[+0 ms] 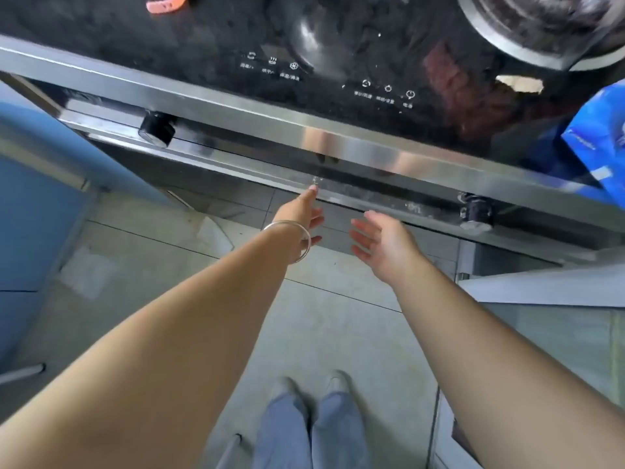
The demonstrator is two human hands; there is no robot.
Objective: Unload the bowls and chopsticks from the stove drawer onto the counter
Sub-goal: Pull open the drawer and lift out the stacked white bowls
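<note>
Both hands point(341, 228) empty, nr stove drawer point(372, 211)

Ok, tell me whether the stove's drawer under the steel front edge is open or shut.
Shut, it seems: the dark drawer front sits flush below the steel trim, no bowls showing. Both hands, left hand and right hand, reach toward it, empty.

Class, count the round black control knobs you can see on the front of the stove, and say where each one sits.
2. One knob sits at the left of the front panel; the other knob sits at the right, beyond the right hand. None seems hidden.
</note>
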